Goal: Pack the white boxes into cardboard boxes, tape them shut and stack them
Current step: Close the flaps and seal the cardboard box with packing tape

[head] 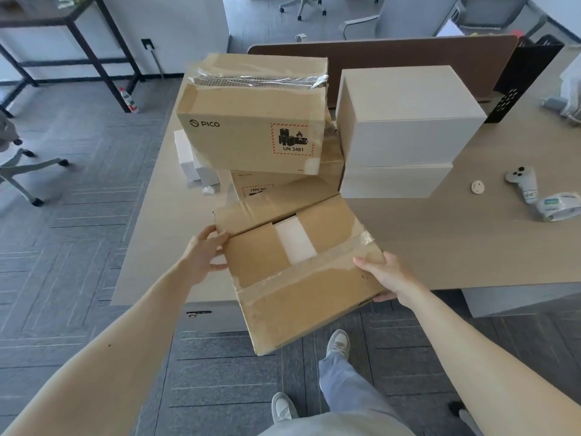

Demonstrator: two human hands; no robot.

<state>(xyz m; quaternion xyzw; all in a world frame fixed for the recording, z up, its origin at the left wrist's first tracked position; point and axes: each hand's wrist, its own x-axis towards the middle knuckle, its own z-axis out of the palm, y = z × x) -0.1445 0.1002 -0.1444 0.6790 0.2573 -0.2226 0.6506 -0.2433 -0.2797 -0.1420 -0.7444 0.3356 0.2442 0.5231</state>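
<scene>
I hold a cardboard box [301,297] tilted over the table's front edge. My left hand [206,251] grips its left side and my right hand [385,275] grips its right end. Its top flaps lie partly folded, with old tape across them, and a white box [297,242] shows through the gap. Behind it a taped cardboard box marked PICO [251,121] sits stacked on another cardboard box [283,187]. To the right, two large white boxes [405,121] are stacked. Small white boxes [191,165] stand behind the stack on the left.
A roll of clear tape [558,206] and a white controller [523,180] lie at the table's right. A brown divider panel [408,51] runs along the back of the beige table [471,247]. Office chairs stand on the grey carpet to the left and beyond.
</scene>
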